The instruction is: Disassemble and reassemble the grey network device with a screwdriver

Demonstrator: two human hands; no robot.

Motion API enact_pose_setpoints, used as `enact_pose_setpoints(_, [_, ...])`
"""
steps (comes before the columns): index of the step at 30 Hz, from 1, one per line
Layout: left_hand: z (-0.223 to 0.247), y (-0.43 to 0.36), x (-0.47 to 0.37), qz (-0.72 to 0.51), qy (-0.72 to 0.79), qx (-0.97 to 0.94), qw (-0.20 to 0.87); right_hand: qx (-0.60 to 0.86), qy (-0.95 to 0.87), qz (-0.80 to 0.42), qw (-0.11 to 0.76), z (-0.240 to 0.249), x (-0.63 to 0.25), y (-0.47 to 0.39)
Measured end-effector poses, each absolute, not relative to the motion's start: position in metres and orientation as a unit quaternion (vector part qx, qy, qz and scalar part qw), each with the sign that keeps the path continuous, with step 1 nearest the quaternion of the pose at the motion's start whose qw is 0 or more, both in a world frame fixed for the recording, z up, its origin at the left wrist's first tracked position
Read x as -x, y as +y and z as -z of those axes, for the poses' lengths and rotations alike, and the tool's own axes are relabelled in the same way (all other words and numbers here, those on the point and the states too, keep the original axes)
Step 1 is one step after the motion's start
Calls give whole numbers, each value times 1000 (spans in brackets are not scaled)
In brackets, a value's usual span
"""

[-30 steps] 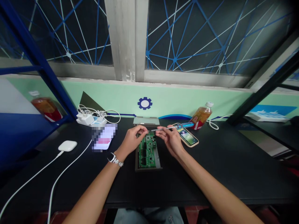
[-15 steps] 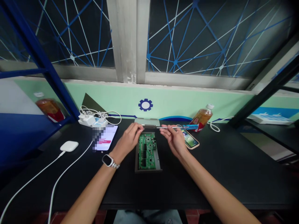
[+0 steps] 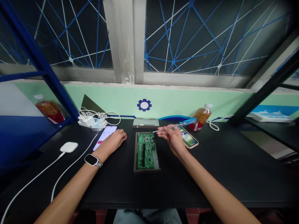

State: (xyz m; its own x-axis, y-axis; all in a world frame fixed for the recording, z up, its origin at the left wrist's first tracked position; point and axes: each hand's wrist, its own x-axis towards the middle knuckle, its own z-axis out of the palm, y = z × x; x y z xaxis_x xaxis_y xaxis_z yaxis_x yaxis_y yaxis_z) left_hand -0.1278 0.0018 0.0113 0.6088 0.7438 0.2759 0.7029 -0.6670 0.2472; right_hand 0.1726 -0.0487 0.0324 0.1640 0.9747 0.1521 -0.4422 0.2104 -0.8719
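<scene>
- Right hand (image 3: 174, 138) grasps a screwdriver (image 3: 187, 121) with a clear blue handle, thumb and fingers about the shaft; the handle points away to the right.
- The screwdriver's tip is at the far right part of a green circuit board (image 3: 149, 151); contact cannot be told.
- The board lies lengthwise in a grey metal tray (image 3: 147, 170), on the tabletop (image 3: 130, 189) between the two hands.
- Left hand (image 3: 113, 141) is over part of a lit phone (image 3: 105, 133), well apart from the board, fingers curled; whether it pinches something small, I cannot tell.
- A silver-banded watch (image 3: 91, 160) is on the left wrist.
- A grey metal piece (image 3: 146, 121) sits just beyond the tray, near the wall.
- Beyond the right hand are a second phone (image 3: 191, 139) in a pale case and a bottle (image 3: 201, 116) of amber drink.
</scene>
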Motion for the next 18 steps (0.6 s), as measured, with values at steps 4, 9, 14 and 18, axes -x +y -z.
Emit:
enact_pose_setpoints(4, [-21,1,129,-200,393,-896,46,348,-393,-525,670,-33,-173,-49])
enact_pose_setpoints(9, [-35,-9,108,-192,379,-903,64,348,-426,-508,663,-29,-175,-47])
enact_pose_setpoints(14, [-16,-7,62,-273,382,-882,37,352,-470,-482,650,-29,-172,-47])
enact_pose_setpoints(18, [3,4,36,-290,404,-864,83,362,-507,-452,639,-27,-172,-46])
